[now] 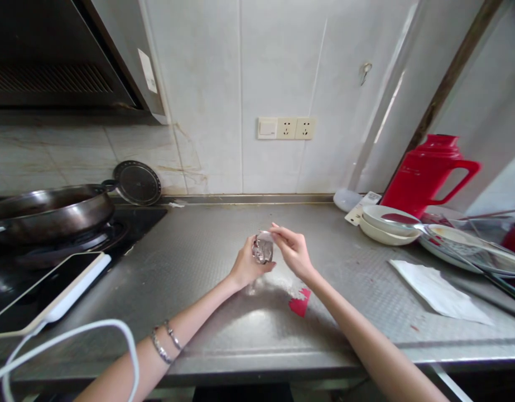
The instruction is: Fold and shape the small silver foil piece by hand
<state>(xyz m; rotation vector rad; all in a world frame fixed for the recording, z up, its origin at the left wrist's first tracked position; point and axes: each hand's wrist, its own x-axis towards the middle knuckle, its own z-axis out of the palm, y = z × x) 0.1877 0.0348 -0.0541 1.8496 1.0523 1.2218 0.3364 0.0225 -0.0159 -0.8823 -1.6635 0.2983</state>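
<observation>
My left hand (245, 267) is wrapped round a small, shiny, clear glass (263, 252), held tilted above the steel counter with its open end toward me. At its rim, my right hand (291, 248) has thumb and fingers pinched together on a thin white piece (266, 237) that looks like tissue. How far this piece reaches into the glass I cannot tell. Below my right wrist, a torn red scrap (299, 303) lies flat on the counter (190, 251).
Left are a pan (52, 215) on the stove, a round black lid (137, 182), and a phone (43, 290) with a white cable (94, 325). Right stand a red thermos (424, 176), stacked bowls (386, 237) and plates (470, 248), with a white napkin (439, 290) in front.
</observation>
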